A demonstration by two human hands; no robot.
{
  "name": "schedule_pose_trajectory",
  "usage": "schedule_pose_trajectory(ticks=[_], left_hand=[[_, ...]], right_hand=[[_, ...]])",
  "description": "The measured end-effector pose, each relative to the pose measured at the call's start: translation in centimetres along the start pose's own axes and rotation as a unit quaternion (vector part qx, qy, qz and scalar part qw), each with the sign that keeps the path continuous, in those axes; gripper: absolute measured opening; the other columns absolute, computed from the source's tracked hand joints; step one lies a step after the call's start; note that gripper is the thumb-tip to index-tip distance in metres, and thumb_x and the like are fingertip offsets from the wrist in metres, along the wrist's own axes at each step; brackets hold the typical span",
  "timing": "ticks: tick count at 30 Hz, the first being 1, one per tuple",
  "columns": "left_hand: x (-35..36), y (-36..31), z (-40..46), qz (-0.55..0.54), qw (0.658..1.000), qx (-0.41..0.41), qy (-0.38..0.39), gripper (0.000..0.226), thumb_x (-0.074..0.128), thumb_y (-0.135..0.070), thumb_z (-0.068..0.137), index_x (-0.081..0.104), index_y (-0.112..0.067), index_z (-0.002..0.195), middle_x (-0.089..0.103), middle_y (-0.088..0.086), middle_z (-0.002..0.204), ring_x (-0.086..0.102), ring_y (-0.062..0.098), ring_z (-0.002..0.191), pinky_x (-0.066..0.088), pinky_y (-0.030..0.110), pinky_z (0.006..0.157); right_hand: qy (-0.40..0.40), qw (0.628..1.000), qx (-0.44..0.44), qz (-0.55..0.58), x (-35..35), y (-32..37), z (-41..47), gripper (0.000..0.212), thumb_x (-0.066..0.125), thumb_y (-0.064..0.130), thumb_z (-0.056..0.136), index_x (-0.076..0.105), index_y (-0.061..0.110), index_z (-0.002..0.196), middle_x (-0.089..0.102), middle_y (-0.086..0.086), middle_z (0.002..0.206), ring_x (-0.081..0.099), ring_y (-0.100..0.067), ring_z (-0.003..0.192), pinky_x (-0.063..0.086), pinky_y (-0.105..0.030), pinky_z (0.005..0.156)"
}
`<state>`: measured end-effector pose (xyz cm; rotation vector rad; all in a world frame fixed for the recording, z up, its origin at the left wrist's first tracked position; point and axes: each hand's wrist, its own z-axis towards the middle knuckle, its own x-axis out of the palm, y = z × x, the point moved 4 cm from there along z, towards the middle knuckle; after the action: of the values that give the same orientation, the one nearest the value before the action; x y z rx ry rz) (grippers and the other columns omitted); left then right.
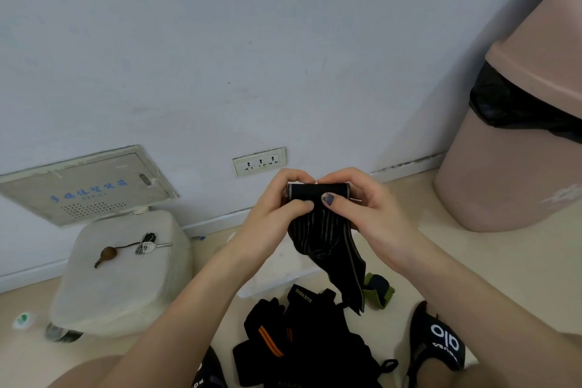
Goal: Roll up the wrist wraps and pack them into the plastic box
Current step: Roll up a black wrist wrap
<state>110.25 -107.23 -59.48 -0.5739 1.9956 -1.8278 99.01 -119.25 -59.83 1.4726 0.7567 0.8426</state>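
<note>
I hold a black wrist wrap with grey stripes (321, 230) up in front of me. Its top end is rolled into a short cylinder, and the loose tail hangs down and twists toward the floor. My left hand (277, 211) grips the roll's left end, thumb pressing on its front. My right hand (362, 205) grips the right end, thumb on the front too. Below lies the clear plastic box (283, 274), partly hidden by my arms. A pile of black wraps with orange stripes (302, 343) lies on the floor near my feet. A rolled green and dark wrap (378, 288) sits right of the box.
A white stool (126, 268) stands at left with keys (145, 246) on top. A pink bin (516, 135) with a black liner stands at right. A wall socket (259, 161) and a wall panel (85, 186) are behind. A small green and white item (22, 320) lies far left.
</note>
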Motion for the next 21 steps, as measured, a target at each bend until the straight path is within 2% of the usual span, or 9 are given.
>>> schedule_pose_trajectory(ticks=[2,3,7,9,11,13,15,18,21], left_hand=[[0.18,0.16,-0.01,-0.023,0.999,-0.021,0.017,0.014,0.057,-0.03,0.094,0.063,-0.037,0.106,0.063,-0.002,0.097,0.062,0.017,0.093,0.047,0.038,0.087],[0.16,0.13,-0.01,-0.024,0.999,-0.017,0.013,0.012,0.056,-0.029,0.1,0.063,-0.036,0.107,0.063,0.0,0.096,0.062,0.017,0.091,0.047,0.038,0.085],[-0.06,-0.03,-0.1,-0.011,1.0,0.015,-0.001,0.02,0.049,-0.01,0.107,0.06,-0.025,0.113,0.065,-0.005,0.088,0.062,0.011,0.085,0.047,0.024,0.076],[-0.19,-0.06,-0.11,0.002,1.0,0.022,0.0,0.021,0.049,-0.007,0.106,0.06,-0.024,0.113,0.065,-0.004,0.09,0.062,0.012,0.087,0.048,0.023,0.077],[-0.39,-0.18,-0.04,0.015,0.999,0.032,-0.009,0.022,0.05,-0.005,0.105,0.06,-0.023,0.112,0.064,-0.003,0.091,0.061,0.013,0.088,0.048,0.024,0.077],[-0.56,-0.42,-0.02,0.025,0.998,0.048,-0.013,0.023,0.051,-0.002,0.104,0.06,-0.022,0.11,0.064,-0.006,0.092,0.06,0.01,0.089,0.05,0.024,0.081],[-0.51,-0.69,-0.07,0.038,0.997,0.067,-0.01,0.024,0.052,0.002,0.103,0.06,-0.02,0.108,0.063,-0.011,0.091,0.059,0.006,0.088,0.05,0.022,0.082],[-0.36,-0.72,-0.2,0.053,0.996,0.077,-0.001,0.026,0.052,0.005,0.102,0.059,-0.02,0.105,0.06,-0.013,0.089,0.056,0.008,0.086,0.047,0.021,0.079],[-0.35,-0.47,-0.23,0.043,0.998,0.052,-0.001,0.026,0.054,-0.004,0.102,0.056,-0.028,0.11,0.058,-0.009,0.087,0.055,0.011,0.084,0.047,0.028,0.079]], right_hand=[[-0.002,1.0,-0.014,-0.01,-0.23,0.18,0.06,0.018,0.065,0.002,0.098,0.072,0.015,0.108,0.074,0.001,0.093,0.071,-0.014,0.091,0.055,-0.026,0.079],[-0.002,1.0,-0.018,-0.015,-0.27,0.28,0.04,0.017,0.065,0.001,0.098,0.072,0.013,0.109,0.074,0.001,0.094,0.071,-0.013,0.091,0.055,-0.024,0.078],[-0.005,1.0,-0.018,-0.019,-0.25,0.47,0.03,0.019,0.067,0.003,0.097,0.073,0.017,0.109,0.074,0.002,0.097,0.071,-0.011,0.093,0.055,-0.024,0.08],[-0.006,1.0,0.007,-0.016,-0.41,0.25,0.2,0.02,0.072,0.012,0.096,0.073,0.025,0.111,0.074,0.001,0.099,0.073,-0.015,0.097,0.059,-0.034,0.085],[0.002,0.999,0.045,-0.015,-0.43,-0.01,0.33,0.022,0.074,0.025,0.095,0.071,0.032,0.115,0.075,0.0,0.104,0.074,-0.02,0.102,0.059,-0.048,0.096],[0.014,0.998,0.065,-0.012,-0.21,0.03,0.29,0.018,0.069,0.03,0.098,0.072,0.03,0.116,0.077,-0.001,0.103,0.074,-0.02,0.102,0.058,-0.052,0.098],[0.009,0.998,0.056,-0.018,-0.15,0.24,0.22,0.015,0.065,0.03,0.101,0.074,0.025,0.111,0.077,-0.002,0.099,0.075,-0.019,0.098,0.06,-0.05,0.093],[0.003,0.999,0.024,-0.035,-0.35,0.38,0.23,0.013,0.066,0.023,0.101,0.074,0.02,0.11,0.076,-0.003,0.098,0.074,-0.018,0.097,0.058,-0.035,0.083],[0.008,1.0,0.005,-0.028,-0.21,0.49,0.16,0.015,0.065,0.012,0.1,0.072,0.014,0.113,0.075,-0.003,0.097,0.073,-0.016,0.093,0.055,-0.024,0.077]])
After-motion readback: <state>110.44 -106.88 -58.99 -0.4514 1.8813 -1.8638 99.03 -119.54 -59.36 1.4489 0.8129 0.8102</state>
